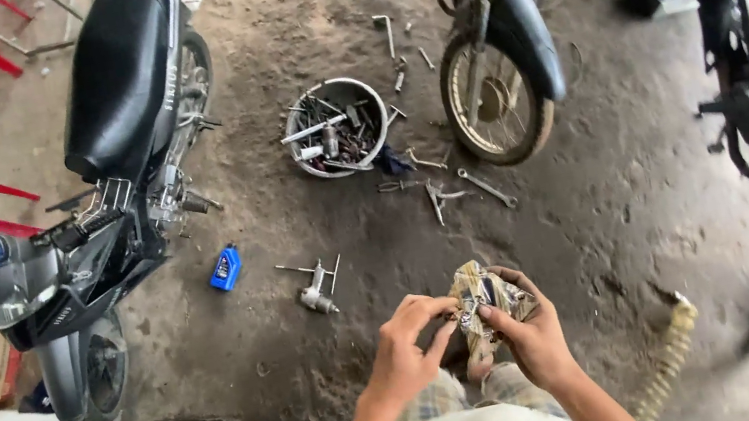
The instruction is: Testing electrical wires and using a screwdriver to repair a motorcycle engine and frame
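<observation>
Both hands close: left hand [404, 343] pinches small metal part [465, 311] at 9 o'clock of crumpled packet [484, 290]; right hand [529, 332] clamps packet. Keep part seated w/ steady pinch.

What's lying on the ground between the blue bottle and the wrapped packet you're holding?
In the head view, a metal T-handled tool lies on the dirt floor between the blue bottle and the packet.

Both forearms are seen bare, without sleeves, watch or rings. The left hand [405, 351] and the right hand [530, 337] are without gloves. Faded checked shorts in pale tones are worn, and a light-coloured shirt hem is seen below.
</observation>
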